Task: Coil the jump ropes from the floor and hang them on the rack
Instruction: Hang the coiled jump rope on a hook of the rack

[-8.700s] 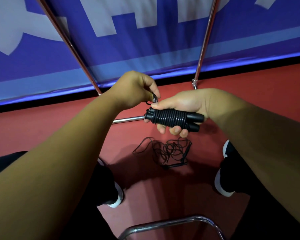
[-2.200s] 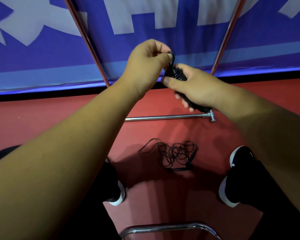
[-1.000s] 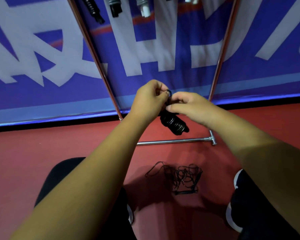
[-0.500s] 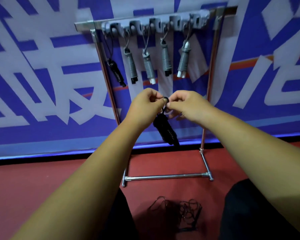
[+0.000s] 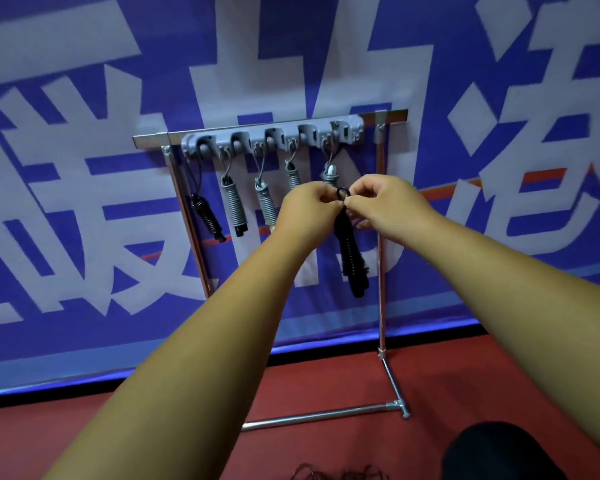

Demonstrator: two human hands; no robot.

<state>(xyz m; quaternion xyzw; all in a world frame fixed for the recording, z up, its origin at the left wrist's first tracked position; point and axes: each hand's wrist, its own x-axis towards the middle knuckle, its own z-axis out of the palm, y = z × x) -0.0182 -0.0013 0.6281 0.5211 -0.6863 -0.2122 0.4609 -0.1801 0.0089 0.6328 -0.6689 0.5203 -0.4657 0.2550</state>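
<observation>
Background: a blue banner (image 5: 84, 188) with large white characters fills the wall; a red floor (image 5: 174, 407) runs below it.
Rack: a metal rack (image 5: 381, 278) stands against the banner, with a grey hook strip (image 5: 274, 135) across its top bar and a foot bar on the floor.
Hung ropes: a black hung bundle (image 5: 208, 220) dangles from the leftmost hook. Beside it hang grey hung bundles (image 5: 234, 207), four in all, each by a thin loop. The two on the right are partly hidden behind the hands.
Task rope: the coiled black jump rope (image 5: 352, 265) hangs upright in the air in front of the rack's right half, below the hook strip and on no hook. Its small top loop (image 5: 342, 192) stands up between the two hands.
Left hand: the left hand (image 5: 309, 213) has curled fingers, and its grip pinches the rope just under the top loop.
Right hand: the right hand (image 5: 385, 202) meets the left at the same spot, its grip also closed on the rope just below the loop.
Floor rope: a loose black rope (image 5: 336, 475) lies tangled at the bottom edge, mostly cut off.
Corner: a dark-clothed knee (image 5: 492, 452) shows at the lower right.
</observation>
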